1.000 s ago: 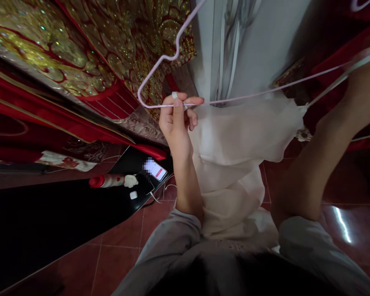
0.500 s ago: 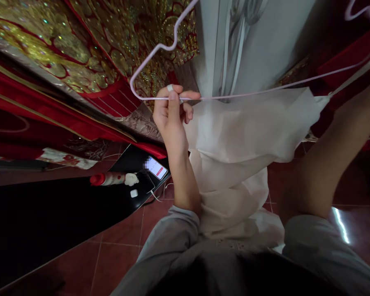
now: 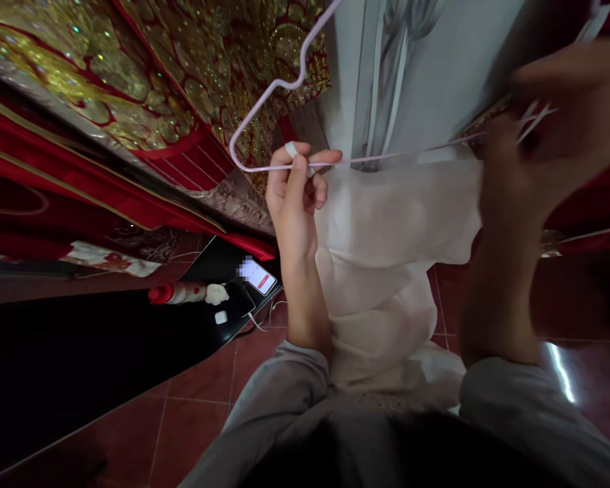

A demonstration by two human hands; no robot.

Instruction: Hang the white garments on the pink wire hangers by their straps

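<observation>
My left hand [image 3: 295, 196] is raised in front of me and pinches the bottom bar of a thin pale pink wire hanger [image 3: 264, 102] between thumb and forefinger; the forefinger has a white wrap on it. A sheer cream garment [image 3: 386, 251] hangs from the bar and falls down towards my lap. My right hand [image 3: 554, 115] is up at the hanger's right end, blurred by motion, with its fingers about the wire and the garment's thin white straps.
Red and gold embroidered cloth [image 3: 132, 88] hangs at the left and back. A black table [image 3: 81, 359] at the left holds a lit phone [image 3: 257, 276], a red-capped bottle [image 3: 175, 294] and a small white charger. A grey wall panel [image 3: 427, 68] is behind. The floor is red tile [image 3: 193, 420].
My right hand has swung in from the far right edge to the hanger's right end. The garment's right side has bunched leftwards. My left hand has kept its pinch and shifted slightly.
</observation>
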